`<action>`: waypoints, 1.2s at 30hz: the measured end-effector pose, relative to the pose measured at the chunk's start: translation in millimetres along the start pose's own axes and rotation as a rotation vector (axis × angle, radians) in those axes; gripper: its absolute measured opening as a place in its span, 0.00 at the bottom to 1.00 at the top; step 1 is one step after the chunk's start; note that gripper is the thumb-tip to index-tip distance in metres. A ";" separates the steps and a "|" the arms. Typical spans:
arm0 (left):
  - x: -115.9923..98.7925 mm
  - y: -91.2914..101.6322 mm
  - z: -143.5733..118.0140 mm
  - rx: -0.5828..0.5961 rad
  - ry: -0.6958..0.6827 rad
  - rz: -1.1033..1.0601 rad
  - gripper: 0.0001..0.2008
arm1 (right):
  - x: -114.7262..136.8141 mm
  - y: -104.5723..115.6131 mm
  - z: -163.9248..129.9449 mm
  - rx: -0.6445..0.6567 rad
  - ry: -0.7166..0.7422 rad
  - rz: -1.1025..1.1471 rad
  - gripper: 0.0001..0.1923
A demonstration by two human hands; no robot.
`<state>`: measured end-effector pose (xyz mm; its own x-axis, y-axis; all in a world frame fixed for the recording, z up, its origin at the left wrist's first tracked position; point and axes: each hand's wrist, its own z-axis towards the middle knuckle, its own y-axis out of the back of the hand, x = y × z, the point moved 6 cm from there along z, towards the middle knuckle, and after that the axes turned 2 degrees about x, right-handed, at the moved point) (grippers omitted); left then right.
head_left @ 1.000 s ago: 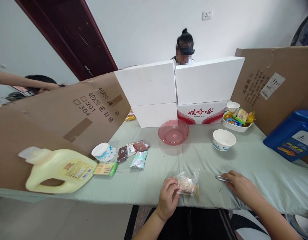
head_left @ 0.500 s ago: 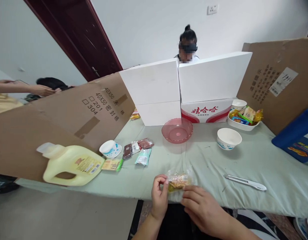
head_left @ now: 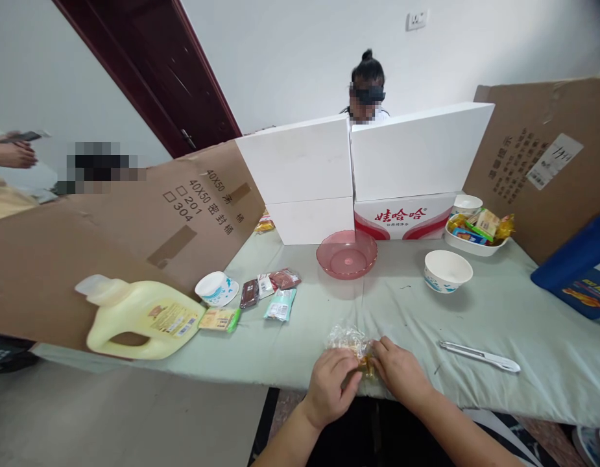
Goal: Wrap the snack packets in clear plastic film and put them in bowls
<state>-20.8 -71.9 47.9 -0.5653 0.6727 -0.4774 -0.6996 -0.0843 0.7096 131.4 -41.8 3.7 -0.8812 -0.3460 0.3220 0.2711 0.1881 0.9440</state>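
Observation:
At the table's near edge lies a snack packet (head_left: 349, 338) in crinkled clear and golden plastic, partly covered by my hands. My left hand (head_left: 333, 384) is closed on its left side, the fingers curled over the wrapper. From the right, my right hand (head_left: 401, 368) pinches the golden part with its fingertips. What the wrapper contains is too small to make out. Beyond the packet stands a pink translucent bowl (head_left: 347, 258). A white clamp-like utensil (head_left: 479, 357) lies to the right of my right hand.
Several small packets (head_left: 279, 305) and a yellow jug (head_left: 146, 318) lie on the left. A white paper bowl (head_left: 448, 272), a filled white dish (head_left: 477, 241) and a blue bottle (head_left: 579, 275) are on the right. White boxes (head_left: 304, 168) block the back; a person (head_left: 368, 91) is behind them.
My left hand has moved right and over the packet, covering more of it. My right hand has shifted up and to its right end. The wrapper looks more crumpled.

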 end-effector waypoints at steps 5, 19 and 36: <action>64.5 9.2 0.8 0.048 0.429 0.374 0.19 | -0.9 25.4 -15.2 -0.219 0.115 0.059 0.14; -9.6 -13.8 8.7 0.354 0.114 0.096 0.15 | 37.1 -3.3 -52.8 0.157 0.350 0.111 0.09; 99.8 34.5 57.0 -0.099 0.498 -0.229 0.20 | -22.2 -6.2 -12.6 -0.015 0.007 -0.088 0.44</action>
<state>-76.3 34.2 54.2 -0.5154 0.2555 -0.8180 -0.8530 -0.0615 0.5183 154.2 -46.9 -8.4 -0.8994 -0.3667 0.2381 0.1986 0.1425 0.9697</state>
